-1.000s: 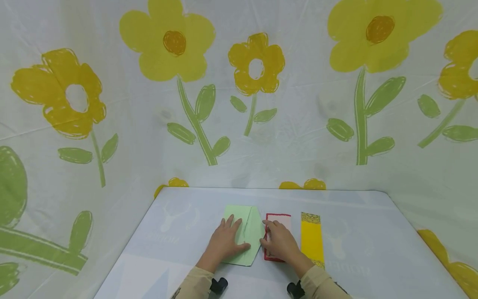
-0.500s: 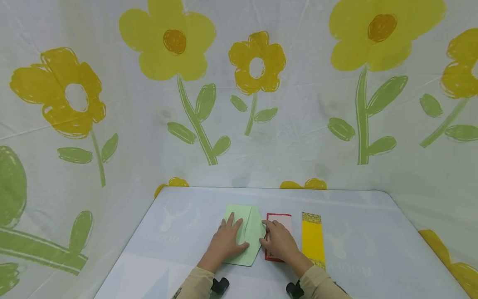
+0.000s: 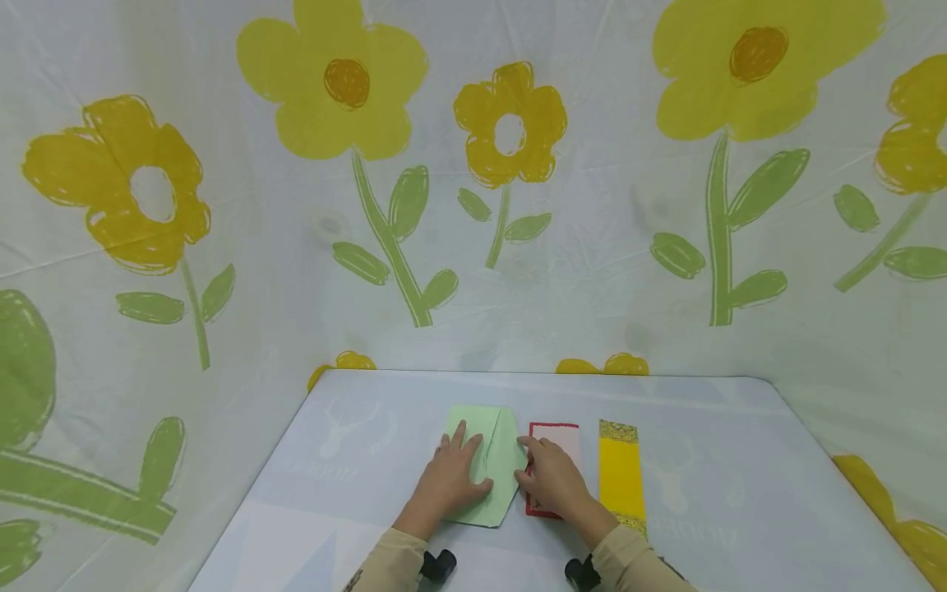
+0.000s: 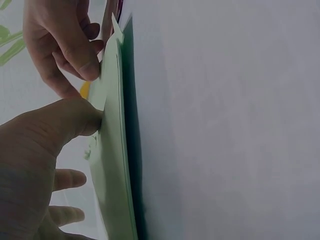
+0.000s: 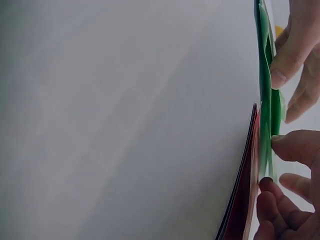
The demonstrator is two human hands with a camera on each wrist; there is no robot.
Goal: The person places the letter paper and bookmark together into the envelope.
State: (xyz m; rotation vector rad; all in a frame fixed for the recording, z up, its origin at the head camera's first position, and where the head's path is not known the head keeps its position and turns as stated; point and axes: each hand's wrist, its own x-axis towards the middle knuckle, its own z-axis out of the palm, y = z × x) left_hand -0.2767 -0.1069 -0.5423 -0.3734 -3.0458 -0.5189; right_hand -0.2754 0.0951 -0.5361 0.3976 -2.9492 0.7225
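Note:
A pale green paper envelope (image 3: 505,460) with a folded flap lies on the table, its layers gaping at the edge in the right wrist view. My left hand (image 3: 453,477) rests on it with fingers spread, the thumb pressing its near part. At the envelope's right edge, my right hand (image 3: 556,481) pinches the paper between thumb and fingertips, the other fingers curled under. Partly beneath the right hand lies a pink card with a red border (image 3: 562,436). In the left wrist view the envelope (image 4: 112,150) shows edge-on, the left thumb on top of it.
To the right of the card is a yellow strip (image 3: 618,473) with patterned gold ends, partly behind the right forearm. Both sit on a pale table (image 3: 710,460). A white curtain (image 3: 592,271) printed with yellow flowers surrounds the table's back and sides.
Both hands keep almost the same place on the envelope. The whole view has shifted very slightly, and the papers lie as before.

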